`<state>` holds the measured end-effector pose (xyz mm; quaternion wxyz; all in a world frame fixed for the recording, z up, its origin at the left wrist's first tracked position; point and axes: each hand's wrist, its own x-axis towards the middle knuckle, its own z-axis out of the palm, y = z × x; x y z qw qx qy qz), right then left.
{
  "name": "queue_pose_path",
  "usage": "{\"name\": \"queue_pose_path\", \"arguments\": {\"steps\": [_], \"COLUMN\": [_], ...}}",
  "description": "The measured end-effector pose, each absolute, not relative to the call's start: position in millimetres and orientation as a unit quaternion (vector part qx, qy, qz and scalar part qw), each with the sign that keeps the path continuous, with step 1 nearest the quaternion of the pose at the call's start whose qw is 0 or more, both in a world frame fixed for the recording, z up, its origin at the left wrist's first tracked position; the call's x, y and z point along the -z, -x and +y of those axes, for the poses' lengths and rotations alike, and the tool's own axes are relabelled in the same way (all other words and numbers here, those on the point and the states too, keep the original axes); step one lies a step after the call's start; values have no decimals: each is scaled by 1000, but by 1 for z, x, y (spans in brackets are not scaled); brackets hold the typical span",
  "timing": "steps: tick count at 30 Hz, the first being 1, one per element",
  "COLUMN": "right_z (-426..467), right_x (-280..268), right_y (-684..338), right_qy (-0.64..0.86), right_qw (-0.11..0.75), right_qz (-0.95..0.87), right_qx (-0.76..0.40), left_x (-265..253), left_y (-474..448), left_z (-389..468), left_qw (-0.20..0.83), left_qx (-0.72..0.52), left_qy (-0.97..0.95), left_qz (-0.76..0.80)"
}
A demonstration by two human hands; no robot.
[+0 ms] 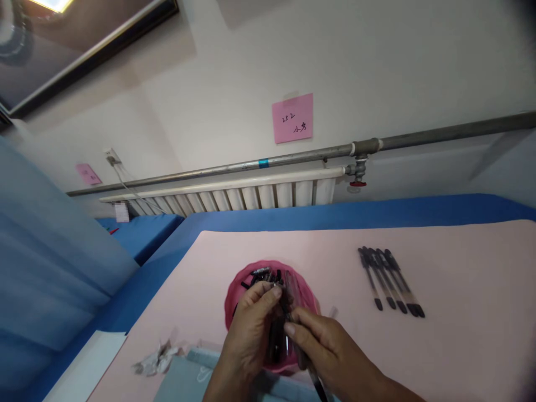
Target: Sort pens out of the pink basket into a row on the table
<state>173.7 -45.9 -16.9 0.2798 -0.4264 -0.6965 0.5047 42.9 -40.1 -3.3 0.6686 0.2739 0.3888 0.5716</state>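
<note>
Both hands meet over a round pink basket (230,296) holding dark and clear pen parts (260,272). My left hand (251,318) is closed, its thumb and forefinger pinched on something small and dark that I cannot make out. Just beside it, my right hand (326,343) grips a pen (316,382) with a see-through barrel; its dark end points down toward the bottom of the view. The pen's upper end lies close to the left fingertips, and whether it touches the small piece is hidden. Several black-capped clear pens (389,282) lie side by side to the right.
Pink sheeting (469,290) covers the blue table (293,216). Crumpled clear plastic (157,358) and a light-blue folded cloth or bag (184,377) lie at the near left. A white board or paper (86,365) is further left, near a blue curtain (50,268). A radiator (251,195) stands behind.
</note>
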Motion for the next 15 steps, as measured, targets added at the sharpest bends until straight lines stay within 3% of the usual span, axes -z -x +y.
{"name": "queue_pose_path", "arguments": {"steps": [15], "right_z": [-46], "right_x": [20], "right_y": [-175], "right_qy": [429], "right_qw": [285], "right_qz": [-704], "right_qx": [-489], "left_x": [3], "left_y": [-42], "left_z": [-39], "left_qw": [663], "left_qx": [-569], "left_qy": [-276], "left_qz": [400]}}
